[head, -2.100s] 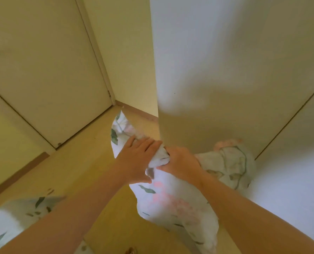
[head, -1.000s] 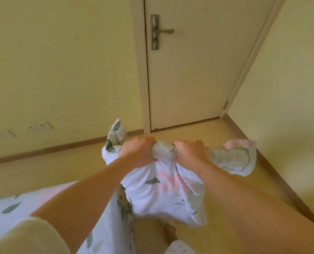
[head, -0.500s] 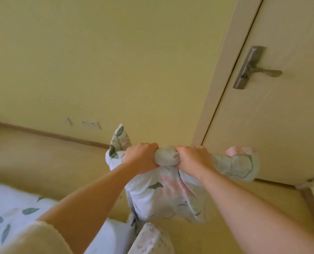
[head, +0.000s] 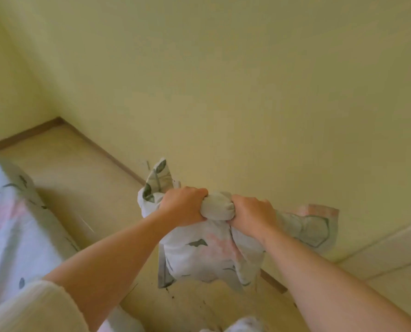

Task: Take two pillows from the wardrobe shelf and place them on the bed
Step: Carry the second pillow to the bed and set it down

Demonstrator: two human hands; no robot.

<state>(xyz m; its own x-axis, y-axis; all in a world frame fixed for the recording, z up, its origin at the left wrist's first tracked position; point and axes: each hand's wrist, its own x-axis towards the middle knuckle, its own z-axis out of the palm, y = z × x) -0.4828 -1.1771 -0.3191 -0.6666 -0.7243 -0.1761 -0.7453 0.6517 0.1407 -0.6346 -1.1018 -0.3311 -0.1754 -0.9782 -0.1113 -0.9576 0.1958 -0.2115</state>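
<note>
**Head view: pillow held in both hands beside the bed**

Head view: the left hand (head: 184,206) and right hand (head: 252,215) are each fisted tightly around the bunched top edge of one floral pillow (head: 209,252). The pillow hangs below the fists, clear of the floor (head: 75,173), in front of a plain wall (head: 223,80). The bed (head: 5,224), with a matching floral cover, lies at the left edge, apart from the pillow.

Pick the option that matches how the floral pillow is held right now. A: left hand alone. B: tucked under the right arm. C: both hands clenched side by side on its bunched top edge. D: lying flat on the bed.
C: the left hand and right hand both grip the gathered top of the pillow, which hangs below them over the floor.
</note>
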